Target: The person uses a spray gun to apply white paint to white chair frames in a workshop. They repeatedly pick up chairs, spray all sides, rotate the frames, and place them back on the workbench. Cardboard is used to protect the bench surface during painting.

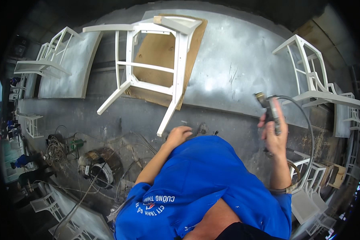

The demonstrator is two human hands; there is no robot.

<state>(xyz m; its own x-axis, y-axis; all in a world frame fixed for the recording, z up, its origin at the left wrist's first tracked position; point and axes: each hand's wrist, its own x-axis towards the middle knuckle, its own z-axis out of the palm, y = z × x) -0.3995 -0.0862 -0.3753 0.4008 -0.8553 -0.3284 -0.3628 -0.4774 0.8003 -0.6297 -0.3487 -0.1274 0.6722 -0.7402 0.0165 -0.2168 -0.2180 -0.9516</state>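
A spray gun [273, 114] with a brass-coloured nozzle is gripped in my right hand [277, 134], its nozzle pointing up and left. From it a dark hose [306, 116] curves down past my right forearm. In front of me a white chair frame [154, 85] lies tipped over on a brown board [152, 56], legs reaching toward me. My left hand [180, 135] hangs in front of my body, fingers loosely bent and holding nothing I can see. Its nearest thing is the end of one chair leg, just apart from it.
The board rests on a metal-topped table [228, 60]. More white chairs [308, 76] stand to the right and other white chair frames [48, 60] at the far left. On the floor at left are a round drum-like container [102, 168] and tangled hoses [56, 150].
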